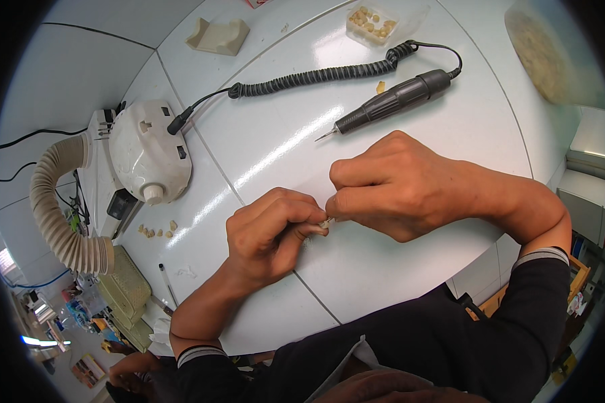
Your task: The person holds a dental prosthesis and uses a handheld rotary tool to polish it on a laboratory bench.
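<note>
Over the near part of a white table (383, 282), both hands meet at one small pale piece (325, 224), which sits between the fingertips. The left hand (269, 234) pinches it between thumb and forefinger, the other fingers curled in. The right hand (400, 188) is closed too, thumb and forefinger pinched at the piece's other side; the fingers hide so much of it that its exact shape cannot be told. Beyond the right hand, a dark drill (396, 101) lies on the table, its thin metal tip pointing toward the left. A coiled black cord (316, 77) runs from its back end to a white control box (151, 151) on the left, which has a round knob at its near end. Beside that box a ribbed beige hose (57, 195) bends in an arch. A few small tan lumps (158, 232) lie near the box, with a pen (167, 283) nearer the person and a pale green basket (124, 289) to its left. At the far side stand a cream holder (218, 37) and a clear tub (371, 25) of yellowish pieces, while a single yellow chip (381, 87) lies just beside the drill.
</note>
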`<state>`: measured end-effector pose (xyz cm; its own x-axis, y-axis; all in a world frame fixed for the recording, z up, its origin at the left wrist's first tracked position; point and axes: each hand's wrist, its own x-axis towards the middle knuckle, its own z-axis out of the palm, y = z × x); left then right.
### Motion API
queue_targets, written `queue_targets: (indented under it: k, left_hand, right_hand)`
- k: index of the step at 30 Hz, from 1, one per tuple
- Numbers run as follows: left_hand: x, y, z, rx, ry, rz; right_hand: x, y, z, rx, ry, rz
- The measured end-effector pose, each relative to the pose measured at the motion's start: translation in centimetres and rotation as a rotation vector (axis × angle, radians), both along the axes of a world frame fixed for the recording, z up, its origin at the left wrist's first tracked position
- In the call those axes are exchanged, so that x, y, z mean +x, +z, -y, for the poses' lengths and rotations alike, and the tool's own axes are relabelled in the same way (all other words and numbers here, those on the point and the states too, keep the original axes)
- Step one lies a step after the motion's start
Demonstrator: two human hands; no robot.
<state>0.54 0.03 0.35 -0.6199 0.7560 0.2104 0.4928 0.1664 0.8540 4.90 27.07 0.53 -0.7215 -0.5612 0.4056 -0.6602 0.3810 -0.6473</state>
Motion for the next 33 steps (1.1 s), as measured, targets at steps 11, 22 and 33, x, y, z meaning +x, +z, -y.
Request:
queue_targets:
  k: [11, 22, 33]
  left_hand:
    - [-0.14, 0.07, -0.07, 0.009, -0.041, -0.042]
    - [0.09, -0.42, 0.08, 0.044, 0.014, 0.018]
    - [-0.21, -0.2, 0.13, 0.034, -0.024, 0.01]
  right_hand:
    - [-0.11, 0.16, -0.05, 0.015, -0.003, -0.03]
    - [-0.2, 0.08, -0.16, 0.0, 0.014, 0.001]
    - [-0.09, 0.09, 0.0, -0.004, 0.0, 0.018]
